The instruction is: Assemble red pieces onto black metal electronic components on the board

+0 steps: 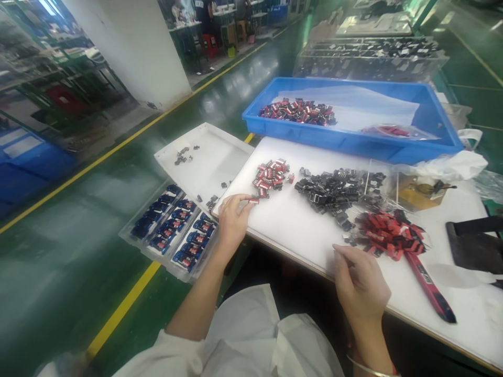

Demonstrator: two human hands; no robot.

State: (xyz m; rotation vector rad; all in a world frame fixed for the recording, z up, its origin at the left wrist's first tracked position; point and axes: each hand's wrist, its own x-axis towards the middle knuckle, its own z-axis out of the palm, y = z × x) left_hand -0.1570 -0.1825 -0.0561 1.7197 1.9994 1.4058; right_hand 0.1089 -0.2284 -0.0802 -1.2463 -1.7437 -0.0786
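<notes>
My left hand (232, 222) pinches a small red-and-silver part (253, 201) between thumb and fingertips at the table's left edge. Just beyond it lies a pile of similar red-and-silver parts (271, 175). Over the front edge, my right hand (359, 283) is closed with thumb and forefinger together; whatever is in it, if anything, is too small to make out. A heap of black parts (332, 191) lies ahead of that hand. To its right sits a pile of red pieces (389, 235), against a long red-and-black tool (430, 288).
Behind the piles stands a blue bin (353, 139) holding more red parts. A white tray (231, 149) with scattered dark parts adjoins the table's left edge. Below it, a clear divided tray (135, 238) holds rows of blue pieces. A black stand (477, 248) is at right.
</notes>
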